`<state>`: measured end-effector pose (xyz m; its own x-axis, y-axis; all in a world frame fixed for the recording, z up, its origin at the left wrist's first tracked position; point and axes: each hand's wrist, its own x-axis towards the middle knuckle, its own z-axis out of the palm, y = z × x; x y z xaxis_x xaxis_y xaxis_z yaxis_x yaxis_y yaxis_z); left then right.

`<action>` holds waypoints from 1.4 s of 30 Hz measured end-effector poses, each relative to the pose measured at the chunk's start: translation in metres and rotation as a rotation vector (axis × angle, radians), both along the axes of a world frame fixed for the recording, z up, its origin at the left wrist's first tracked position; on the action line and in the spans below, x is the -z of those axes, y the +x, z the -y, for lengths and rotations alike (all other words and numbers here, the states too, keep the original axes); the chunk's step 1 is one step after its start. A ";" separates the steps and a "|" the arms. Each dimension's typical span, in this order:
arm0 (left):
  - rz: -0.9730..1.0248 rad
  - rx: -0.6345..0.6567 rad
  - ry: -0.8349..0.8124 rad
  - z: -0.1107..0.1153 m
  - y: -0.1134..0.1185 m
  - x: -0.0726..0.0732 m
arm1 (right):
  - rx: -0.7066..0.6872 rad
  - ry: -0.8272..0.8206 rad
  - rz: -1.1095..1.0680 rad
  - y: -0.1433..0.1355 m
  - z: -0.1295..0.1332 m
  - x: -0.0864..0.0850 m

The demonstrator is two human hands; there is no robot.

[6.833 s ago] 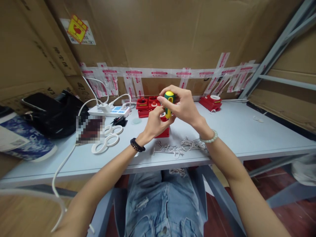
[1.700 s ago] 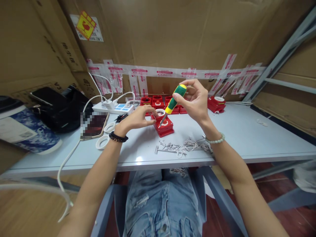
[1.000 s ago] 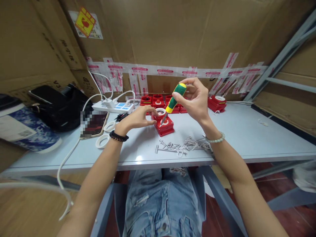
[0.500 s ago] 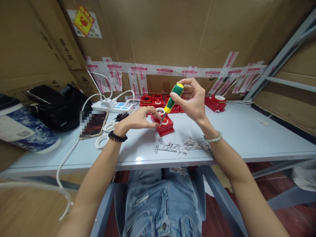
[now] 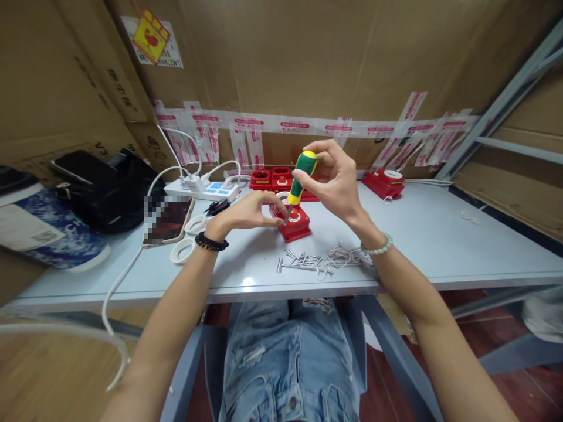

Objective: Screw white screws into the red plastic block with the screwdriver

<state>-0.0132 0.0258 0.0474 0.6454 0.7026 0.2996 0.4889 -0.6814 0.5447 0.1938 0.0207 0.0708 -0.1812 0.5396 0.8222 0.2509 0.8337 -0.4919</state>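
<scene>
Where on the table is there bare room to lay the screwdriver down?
The widest bare patch of the table lies right of the screw pile, in front of the lone red box. Another is between the scissors and the screws. It is crowded around the power strip and phone.

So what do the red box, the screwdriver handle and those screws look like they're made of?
Red box: likely moulded plastic, going by its even colour and slight gloss. Screwdriver handle: probably plastic or rubbery grip, smooth green and yellow. Screws: apparently metal, grey with bright glints.
</scene>
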 end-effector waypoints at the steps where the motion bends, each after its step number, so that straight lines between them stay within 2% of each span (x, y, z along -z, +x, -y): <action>1: 0.030 -0.007 0.019 0.001 0.001 -0.001 | 0.004 0.020 0.028 -0.002 0.001 -0.001; 5: 0.245 -0.057 0.115 0.000 0.009 0.003 | 0.030 0.092 0.121 -0.013 0.003 -0.004; 9: 0.430 -0.068 0.129 -0.005 0.018 0.013 | 0.055 0.117 0.148 -0.021 0.007 -0.006; 15: 0.451 0.016 0.023 -0.001 0.019 0.010 | -0.167 -0.006 0.177 -0.017 0.011 -0.012; 21: 0.606 -0.152 0.170 -0.002 0.024 0.010 | 0.034 0.036 0.085 -0.021 0.008 -0.011; 23: 0.653 -0.136 0.148 -0.002 0.025 0.010 | 0.013 0.031 0.086 -0.019 0.007 -0.011; 26: 0.633 -0.118 0.131 0.001 0.025 0.008 | -0.128 -0.011 0.104 -0.014 0.008 -0.012; 28: 0.581 -0.135 0.159 0.003 0.026 0.007 | -0.169 -0.037 0.109 -0.013 0.009 -0.013; 30: 0.574 -0.167 0.207 0.004 0.027 0.007 | -0.131 -0.037 0.092 -0.016 0.010 -0.013; 34: 0.685 -0.239 0.262 0.005 0.030 0.009 | -0.035 0.008 0.035 -0.024 0.012 -0.010; 39: 0.648 -0.191 0.196 0.006 0.028 0.007 | -0.173 -0.040 0.066 -0.020 0.010 -0.008; 42: 0.625 -0.201 0.229 0.007 0.029 0.006 | -0.142 -0.046 0.049 -0.019 0.009 -0.006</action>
